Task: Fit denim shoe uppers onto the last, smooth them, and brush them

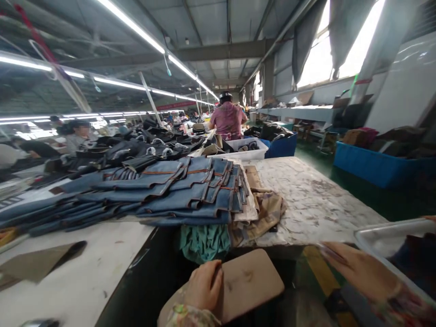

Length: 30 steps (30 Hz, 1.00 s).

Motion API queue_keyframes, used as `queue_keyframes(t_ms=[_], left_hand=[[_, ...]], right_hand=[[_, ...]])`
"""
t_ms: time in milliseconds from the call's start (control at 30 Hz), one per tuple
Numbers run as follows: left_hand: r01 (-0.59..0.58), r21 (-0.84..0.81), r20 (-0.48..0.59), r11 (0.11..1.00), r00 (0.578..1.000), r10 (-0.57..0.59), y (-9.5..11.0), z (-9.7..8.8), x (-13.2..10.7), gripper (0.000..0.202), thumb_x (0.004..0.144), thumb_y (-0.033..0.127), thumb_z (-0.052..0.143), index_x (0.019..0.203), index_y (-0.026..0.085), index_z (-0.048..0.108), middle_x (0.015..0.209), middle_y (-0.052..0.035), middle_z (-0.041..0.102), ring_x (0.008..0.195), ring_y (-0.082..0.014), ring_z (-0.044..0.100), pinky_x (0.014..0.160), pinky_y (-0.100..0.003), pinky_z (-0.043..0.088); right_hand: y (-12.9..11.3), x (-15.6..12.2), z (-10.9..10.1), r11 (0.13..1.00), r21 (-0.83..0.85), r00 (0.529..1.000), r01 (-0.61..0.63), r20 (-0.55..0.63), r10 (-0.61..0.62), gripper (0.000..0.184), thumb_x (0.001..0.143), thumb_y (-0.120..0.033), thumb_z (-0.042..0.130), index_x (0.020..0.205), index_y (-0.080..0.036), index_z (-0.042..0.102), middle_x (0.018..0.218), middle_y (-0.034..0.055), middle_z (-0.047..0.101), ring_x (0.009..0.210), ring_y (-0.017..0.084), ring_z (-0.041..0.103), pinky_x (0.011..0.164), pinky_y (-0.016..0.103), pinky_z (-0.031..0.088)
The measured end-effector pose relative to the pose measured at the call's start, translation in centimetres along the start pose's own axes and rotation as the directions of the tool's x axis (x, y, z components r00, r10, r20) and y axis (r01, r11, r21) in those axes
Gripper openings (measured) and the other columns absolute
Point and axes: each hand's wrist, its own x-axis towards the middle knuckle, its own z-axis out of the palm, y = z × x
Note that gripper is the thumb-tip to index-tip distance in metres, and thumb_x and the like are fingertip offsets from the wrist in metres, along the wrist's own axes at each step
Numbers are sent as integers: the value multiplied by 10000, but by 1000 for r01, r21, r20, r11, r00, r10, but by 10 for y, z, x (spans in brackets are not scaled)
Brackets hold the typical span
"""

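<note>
My left hand rests low in the middle, fingers curled over the edge of a flat tan board with rounded corners. My right hand reaches out at the lower right with fingers stretched flat, right beside the rim of a white plastic bin; it holds nothing I can see. A stack of blue denim pieces with orange stitching lies on the work table ahead of my left hand.
A worn, stained table top stretches ahead on the right. Teal cloth hangs below the denim. Blue bins line the right wall. A person in a pink top works farther back; another person sits at left.
</note>
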Motion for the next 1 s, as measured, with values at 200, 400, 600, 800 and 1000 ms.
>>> queue_keyframes(t_ms=[200,400,600,800,1000], left_hand=[[2,-12,6,1000,1000,-2,2,-6,0,244,823,231,389,989,223,567,945,-31,637,886,-174,578,781,-333,435],[70,-24,34,997,997,-69,1,-3,2,224,827,232,379,957,232,561,891,-16,630,854,-171,568,766,-323,407],[62,0,68,998,996,-62,2,-3,4,224,834,231,353,937,229,552,859,-17,620,821,-173,564,735,-318,398],[63,-6,89,998,994,-62,7,-13,3,234,832,218,360,944,227,565,862,-22,627,826,-176,574,740,-324,425],[-66,-77,-109,995,992,57,4,-11,-3,246,811,175,389,997,171,549,961,-75,613,912,-176,568,801,-319,471]], right_hand=[[-135,147,90,854,485,899,-189,434,-48,265,787,-374,491,835,-139,604,697,24,619,581,127,555,537,234,444],[-200,235,185,797,459,816,-393,574,71,229,842,-323,498,805,-108,563,662,5,588,500,70,520,434,179,395],[-237,244,211,718,466,754,-517,645,125,351,866,-437,434,752,-123,543,572,-35,511,436,52,449,437,189,410],[-235,221,163,573,660,846,-486,519,119,261,826,-347,504,675,-136,475,481,-63,432,345,28,328,321,148,248],[-132,165,117,460,681,820,-570,505,268,269,728,-355,589,602,-155,460,450,-10,481,337,55,361,282,155,238]])
